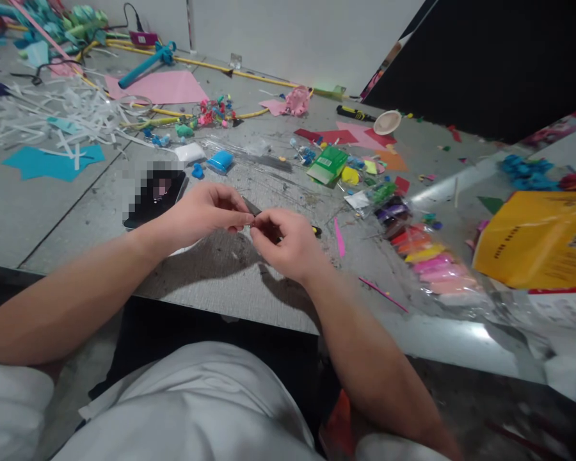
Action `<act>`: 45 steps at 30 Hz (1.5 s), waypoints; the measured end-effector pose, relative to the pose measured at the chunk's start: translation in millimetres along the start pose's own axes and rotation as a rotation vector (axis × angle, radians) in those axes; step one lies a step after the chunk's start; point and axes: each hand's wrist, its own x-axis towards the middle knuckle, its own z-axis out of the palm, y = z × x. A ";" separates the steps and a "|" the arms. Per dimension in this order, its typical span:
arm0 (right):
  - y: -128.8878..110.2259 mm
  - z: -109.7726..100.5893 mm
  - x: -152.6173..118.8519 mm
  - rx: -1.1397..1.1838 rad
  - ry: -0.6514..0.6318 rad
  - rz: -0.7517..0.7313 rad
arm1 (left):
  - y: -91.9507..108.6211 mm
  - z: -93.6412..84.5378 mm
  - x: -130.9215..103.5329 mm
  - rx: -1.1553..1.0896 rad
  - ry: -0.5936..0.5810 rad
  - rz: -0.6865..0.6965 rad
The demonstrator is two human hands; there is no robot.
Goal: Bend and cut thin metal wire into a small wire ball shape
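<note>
My left hand (216, 208) and my right hand (288, 243) meet above the table's front part, fingertips almost touching. Thumb and forefinger of each are pinched together. Whatever lies between them is too small and too hidden to name. Behind my right hand a black and yellow handle end (317, 230) sticks out on one side, and a grey blade-like strip (252, 206) shows on the other. I cannot tell whether they are one tool. Beside my left wrist lies a phone (170, 195) with a dark screen, partly blurred out.
Blue clay packet (220, 161), green packet (327, 165) and pink strip (339, 237) lie around the hands. To the right are bagged coloured clay sticks (434, 259) and a yellow package (537, 240). White paper strips (72, 115) and pink paper (163, 88) cover the back left.
</note>
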 end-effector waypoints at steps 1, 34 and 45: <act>-0.8 -0.2 -0.5 0.003 0.009 -0.001 | -1.0 0.0 0.6 0.001 -0.001 0.005; -28.3 25.8 1.4 0.970 0.198 0.444 | -37.6 0.7 8.1 0.453 0.266 0.890; -16.3 -1.9 0.1 0.637 0.004 0.258 | -18.4 -0.5 5.2 0.233 -0.027 0.584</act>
